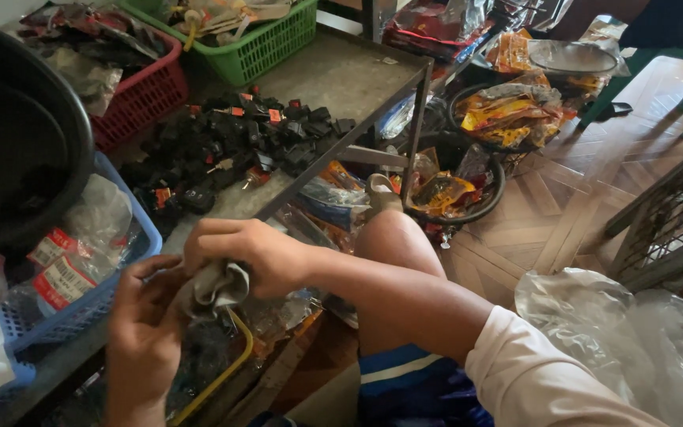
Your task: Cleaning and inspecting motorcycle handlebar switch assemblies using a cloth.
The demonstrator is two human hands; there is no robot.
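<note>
Parquet floor lies open to the right of the grey metal table, whose front edge runs beside the knee. Black parts are heaped near that edge; red, green and blue baskets of clear packets crowd the table's left. Left hand and right hand both clench a crumpled grey cloth, fingers curled tight.
</note>
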